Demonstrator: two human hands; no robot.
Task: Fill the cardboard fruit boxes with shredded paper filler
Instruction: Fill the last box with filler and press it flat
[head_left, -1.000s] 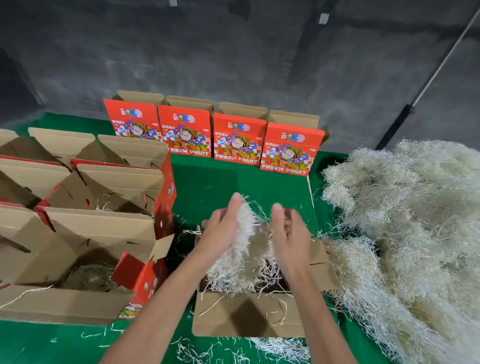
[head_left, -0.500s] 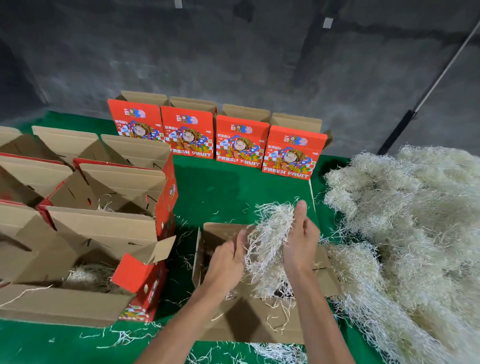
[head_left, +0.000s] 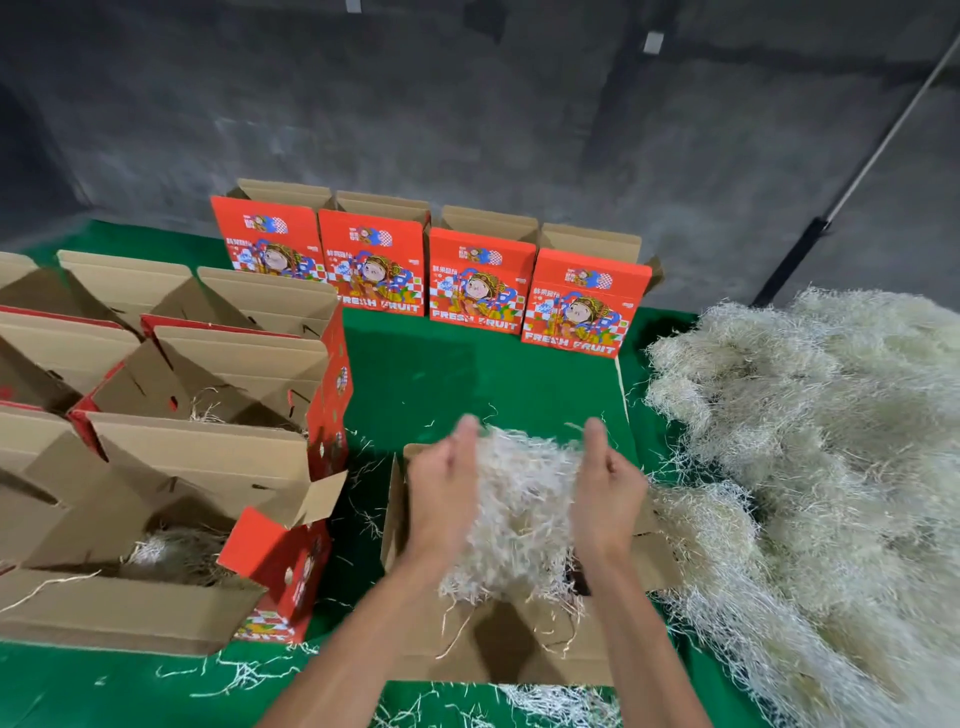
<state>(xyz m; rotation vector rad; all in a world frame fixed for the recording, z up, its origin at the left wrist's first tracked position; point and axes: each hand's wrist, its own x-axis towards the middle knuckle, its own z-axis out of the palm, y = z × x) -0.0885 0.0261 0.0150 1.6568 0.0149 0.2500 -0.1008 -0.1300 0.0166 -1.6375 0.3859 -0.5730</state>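
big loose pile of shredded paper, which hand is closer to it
Right. The right hand is just beside the big pile of shredded paper; the left hand is farther, across the clump of shredded paper.

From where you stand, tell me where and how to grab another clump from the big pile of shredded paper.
Take the pile at its near-left fringe, next to the open box. Come from the left and above with the right hand, fingers spread, and scoop. The strands are loose and tangled with no firm edge, so a pinch would probably lift only a few.
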